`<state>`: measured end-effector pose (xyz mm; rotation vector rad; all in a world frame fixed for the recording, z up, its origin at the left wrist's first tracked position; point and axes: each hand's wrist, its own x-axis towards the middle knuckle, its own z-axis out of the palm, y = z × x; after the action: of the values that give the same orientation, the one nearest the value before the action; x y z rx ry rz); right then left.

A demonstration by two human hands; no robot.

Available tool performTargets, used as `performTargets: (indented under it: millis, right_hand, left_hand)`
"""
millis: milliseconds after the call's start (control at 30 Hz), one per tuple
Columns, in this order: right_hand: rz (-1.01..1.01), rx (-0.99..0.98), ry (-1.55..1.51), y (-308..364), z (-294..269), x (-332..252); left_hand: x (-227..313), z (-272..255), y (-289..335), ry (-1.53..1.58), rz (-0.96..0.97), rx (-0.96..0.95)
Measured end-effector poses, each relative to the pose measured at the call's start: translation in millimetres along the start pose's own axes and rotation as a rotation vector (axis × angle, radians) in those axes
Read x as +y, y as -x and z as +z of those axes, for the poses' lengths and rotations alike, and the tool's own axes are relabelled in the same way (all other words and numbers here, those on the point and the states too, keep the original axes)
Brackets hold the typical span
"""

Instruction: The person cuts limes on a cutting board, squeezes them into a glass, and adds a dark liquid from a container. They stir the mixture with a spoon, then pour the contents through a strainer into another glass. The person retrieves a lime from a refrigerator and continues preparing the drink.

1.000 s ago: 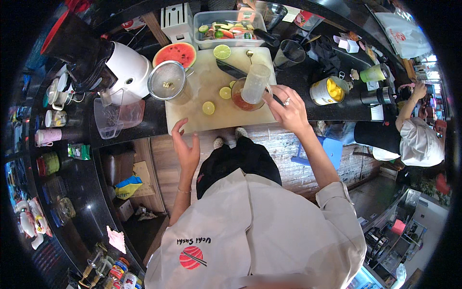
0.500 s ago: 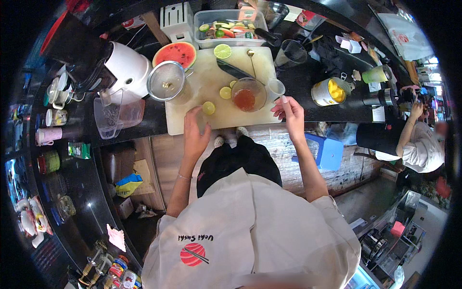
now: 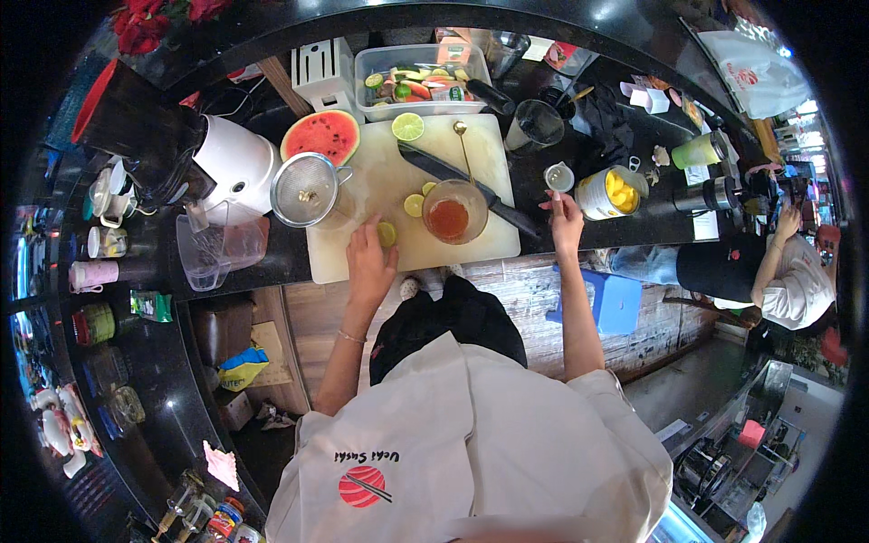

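Observation:
My right hand (image 3: 568,226) pinches the near edge of a small clear cup (image 3: 559,176) on the dark counter, right of the cutting board (image 3: 339,258). On the board's near left part, my left hand (image 3: 369,262) has its fingers apart beside a lime half (image 3: 387,233), fingertips at its edge. A glass bowl (image 3: 450,217) of reddish-orange liquid stands between my hands. More cut lime (image 3: 414,205) lies against its left side. Behind the bowl a black-handled knife (image 3: 434,166) lies diagonally, its handle past the board's right edge. A long gold spoon (image 3: 463,145) leans into the bowl.
A mesh strainer (image 3: 306,192) rests at the board's left, before a watermelon half (image 3: 319,138). A white juicer (image 3: 237,167) and clear plastic containers (image 3: 204,249) stand farther left. An open can of yellow fruit (image 3: 602,195) sits right of my right hand. Another person (image 3: 787,271) works at far right.
My right hand has carried the small clear cup from the board rightward onto the dark counter. My left hand has come closer to the lime half. The whole view has shifted slightly.

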<state>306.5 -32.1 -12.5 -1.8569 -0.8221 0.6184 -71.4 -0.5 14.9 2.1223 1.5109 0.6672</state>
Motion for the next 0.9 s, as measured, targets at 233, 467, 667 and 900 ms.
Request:
performTargets:
  millis: [233, 467, 667, 900]
  right_hand:
    - [-0.046, 0.052, -0.06, -10, -2, 2]
    - [-0.07, 0.04, -0.078, -18, -4, 4]
    - [-0.126, 0.226, 0.418, 11, -14, -46]
    - [-0.505, -0.259, 0.145, 34, 65, -186]
  left_hand:
    - [-1, 2, -3, 0.002, -0.05, -0.03]
    - [3, 2, 0, -0.002, -0.081, 0.016]
    - [0, -5, 7, 0.032, -0.09, 0.056]
    - [-3, -16, 25, 0.116, -0.078, 0.106]
